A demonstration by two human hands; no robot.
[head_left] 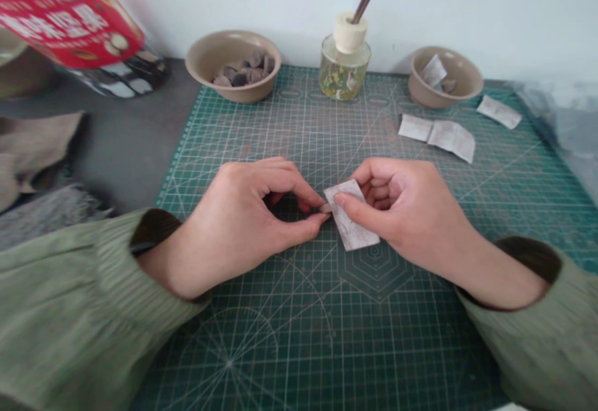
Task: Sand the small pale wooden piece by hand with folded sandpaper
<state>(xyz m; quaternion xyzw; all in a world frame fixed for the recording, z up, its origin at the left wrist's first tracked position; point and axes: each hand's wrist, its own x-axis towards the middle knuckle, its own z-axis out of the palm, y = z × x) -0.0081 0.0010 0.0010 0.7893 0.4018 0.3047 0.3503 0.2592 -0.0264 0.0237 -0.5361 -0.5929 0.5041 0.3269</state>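
Observation:
My left hand [256, 218] is closed, thumb and forefinger pinching a small brownish piece [326, 209]. Its kind is hard to make out, as the fingertips cover most of it. My right hand [397, 205] holds a stiff grey-white rectangle that looks like folded sandpaper [355, 221], thumb on top and the other fingers curled underneath. One edge of the sandpaper meets the small piece, or lies just over it. Both hands are above the green cutting mat [280, 311].
A bowl of small brown and dark pieces [233, 90] stands at the back left, near a red bag [88, 22]. A reed diffuser [346, 56] is at back centre. Another bowl [446, 96] and grey-white strips [439, 137] lie right. Grey cloths [42, 143] lie left.

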